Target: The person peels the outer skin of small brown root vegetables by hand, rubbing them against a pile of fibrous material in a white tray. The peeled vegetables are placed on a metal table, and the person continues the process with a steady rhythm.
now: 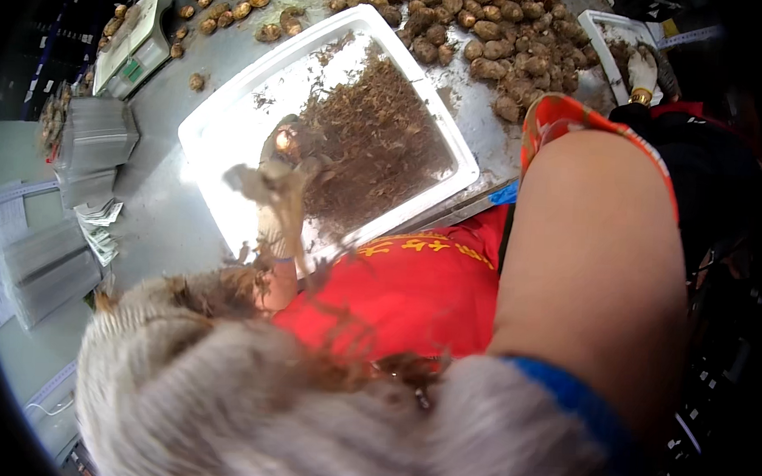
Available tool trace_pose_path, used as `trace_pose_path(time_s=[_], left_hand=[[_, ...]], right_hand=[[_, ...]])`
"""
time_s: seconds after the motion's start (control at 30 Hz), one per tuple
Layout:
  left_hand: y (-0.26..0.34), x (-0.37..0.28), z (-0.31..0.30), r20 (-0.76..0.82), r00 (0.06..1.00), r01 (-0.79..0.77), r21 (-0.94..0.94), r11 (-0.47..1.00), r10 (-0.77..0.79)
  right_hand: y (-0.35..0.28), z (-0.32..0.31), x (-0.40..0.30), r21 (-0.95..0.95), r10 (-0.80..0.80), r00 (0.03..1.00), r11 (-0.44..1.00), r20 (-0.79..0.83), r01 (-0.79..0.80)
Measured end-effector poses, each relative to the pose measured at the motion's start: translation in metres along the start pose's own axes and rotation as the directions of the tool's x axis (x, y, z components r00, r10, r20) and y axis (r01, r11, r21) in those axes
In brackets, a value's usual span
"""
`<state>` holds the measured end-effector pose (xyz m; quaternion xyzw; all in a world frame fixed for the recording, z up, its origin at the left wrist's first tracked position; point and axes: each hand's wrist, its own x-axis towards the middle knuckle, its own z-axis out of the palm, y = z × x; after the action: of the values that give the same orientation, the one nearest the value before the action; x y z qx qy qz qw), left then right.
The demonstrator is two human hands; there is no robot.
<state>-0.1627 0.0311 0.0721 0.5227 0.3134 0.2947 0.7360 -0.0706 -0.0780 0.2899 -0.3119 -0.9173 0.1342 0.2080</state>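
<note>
My left hand [271, 228], in a pale knit glove, is over the left part of a white foam tray. It holds a brown taro corm [286, 139] with a bright, pale cut end. A blurred tan scrap [287, 199] crosses in front of that glove and hides part of it. Close to the camera, my right hand [322, 408] fills the bottom of the picture in a soiled knit glove with a blue cuff. Brown fibres cling to it. Its fingertips are blurred and hidden, so I cannot see what it grips. Dark brown peelings [379, 142] heap in the white foam tray [453, 123].
Many unpeeled taros [523, 46] pile behind the tray, with several trimmed ones [244, 5] to their left. A weighing scale [134, 48], stacked clear plastic trays [98, 136] and printed slips [101, 226] line the left. Another person's gloved hand [642, 71] works over a second foam tray [604, 21].
</note>
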Motion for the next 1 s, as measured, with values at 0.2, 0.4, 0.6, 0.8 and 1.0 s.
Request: trace_pose_path(time_s=[0.2, 0.4, 0.6, 0.8, 1.0], left_hand=[[0.003, 0.009, 0.012, 0.034, 0.999, 0.036, 0.141, 0.989, -0.042], [0.006, 0.006, 0.015, 0.010, 0.999, 0.042, 0.098, 0.994, -0.043], [-0.012, 0.002, 0.012, 0.043, 0.999, 0.019, 0.118, 0.993, -0.025], [-0.002, 0.010, 0.005, 0.010, 0.997, 0.068, 0.180, 0.981, -0.071], [0.000, 0.009, 0.015, 0.008, 1.000, 0.017, -0.023, 1.000, -0.017]], right_hand=[[-0.011, -0.002, -0.005, -0.002, 0.027, 1.000, 1.000, -0.005, -0.027], [-0.011, 0.000, -0.004, -0.005, 0.053, 0.998, 0.999, -0.030, -0.053], [-0.004, -0.006, -0.007, -0.013, 0.077, 0.993, 0.997, -0.091, -0.078], [-0.010, -0.008, 0.000, -0.016, 0.096, 0.992, 0.995, -0.081, -0.098], [0.029, -0.006, -0.039, -0.013, 0.207, 0.948, 0.976, -0.243, -0.216]])
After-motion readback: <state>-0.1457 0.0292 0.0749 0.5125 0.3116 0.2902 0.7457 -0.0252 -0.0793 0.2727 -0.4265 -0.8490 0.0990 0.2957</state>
